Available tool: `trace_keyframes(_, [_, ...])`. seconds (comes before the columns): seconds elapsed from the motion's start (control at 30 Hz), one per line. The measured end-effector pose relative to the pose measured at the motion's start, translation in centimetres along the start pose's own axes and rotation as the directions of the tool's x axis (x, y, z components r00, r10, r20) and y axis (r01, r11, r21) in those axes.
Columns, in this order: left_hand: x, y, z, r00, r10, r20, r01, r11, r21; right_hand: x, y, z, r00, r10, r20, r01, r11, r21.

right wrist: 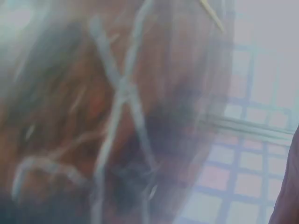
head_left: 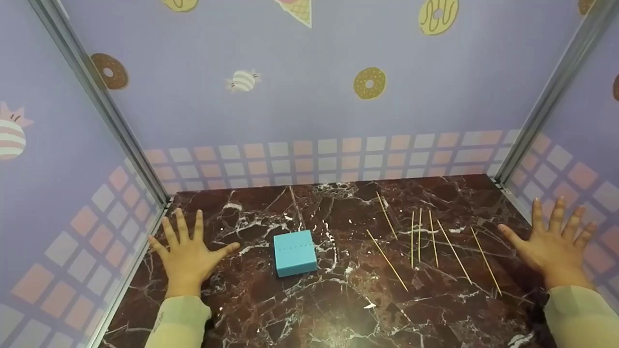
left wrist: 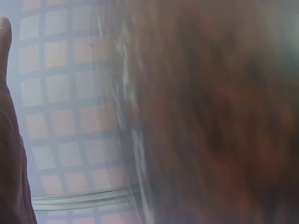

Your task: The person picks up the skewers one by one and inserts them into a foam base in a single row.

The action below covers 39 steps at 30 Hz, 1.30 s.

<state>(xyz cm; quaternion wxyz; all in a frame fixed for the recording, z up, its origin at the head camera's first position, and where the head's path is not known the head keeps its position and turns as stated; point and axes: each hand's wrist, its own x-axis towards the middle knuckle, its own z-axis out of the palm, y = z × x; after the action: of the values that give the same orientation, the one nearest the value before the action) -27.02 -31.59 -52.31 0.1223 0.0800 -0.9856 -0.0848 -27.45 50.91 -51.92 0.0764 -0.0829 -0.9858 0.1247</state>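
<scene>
Both hands are spread wide with straight fingers and hold nothing. In the head view my left hand (head_left: 187,258) is at the left, its thumb pointing toward a light blue block (head_left: 295,256). A row of small dark holes runs across the block's top. On the right, my right hand (head_left: 556,249) has its thumb toward several thin wooden sticks; the rightmost stick (head_left: 486,261) lies nearest. Another stick (head_left: 387,260) lies closest to the block. Only a sliver of the left hand (left wrist: 11,149) shows in the left wrist view, and likewise the right hand (right wrist: 286,191) in its own.
The dark red marbled tabletop (head_left: 338,309) has white veins. A purple back wall (head_left: 300,111) with sweets and checkered tiles stands behind it. Side walls with grey metal corner posts (head_left: 111,116) bound the left and right. Both wrist views are blurred.
</scene>
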Motion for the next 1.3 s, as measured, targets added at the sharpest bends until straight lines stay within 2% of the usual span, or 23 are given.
trace_keyframes(0.2, [-0.2, 1.5, -0.3, 0.997, -0.033, -0.064, 0.033, 0.999, 0.002, -0.2, -2.1, -1.0, 0.999, 0.031, -0.023, -0.032, 0.999, -0.021])
trace_keyframes(0.47, [-0.5, 2.8, -0.1, 0.99, -0.03, -0.138, 0.028, 0.999, -0.018, -1.0, -4.9, -1.6, 0.996, 0.043, -0.083, -0.042, 0.999, 0.013])
trace_keyframes(0.67, [-1.1, 3.6, -0.1, 0.988, -0.016, -0.156, 0.005, 0.998, -0.067, -1.3, -6.6, -0.8, 0.994, 0.027, -0.107, -0.02, 0.998, 0.063])
trace_keyframes(0.8, [-1.5, 4.4, -0.1, 0.991, -0.012, -0.133, -0.007, 0.99, -0.143, -1.5, -7.5, -0.3, 0.992, 0.036, -0.121, -0.021, 0.992, 0.121])
trace_keyframes(0.93, [-1.9, 5.2, -0.1, 0.995, -0.007, -0.104, -0.018, 0.972, -0.233, -1.6, -8.4, 0.2, 0.99, 0.052, -0.132, -0.026, 0.981, 0.195])
trace_keyframes(1.1, [-2.1, 6.0, 0.5, 0.994, 0.019, -0.108, -0.052, 0.949, -0.312, -1.7, -9.2, 0.4, 0.988, 0.098, -0.12, -0.059, 0.955, 0.292])
trace_keyframes(1.3, [-2.4, 7.0, 1.3, 0.993, 0.046, -0.112, -0.093, 0.881, -0.463, -1.3, -8.8, 1.7, 0.985, 0.134, -0.108, -0.081, 0.914, 0.399])
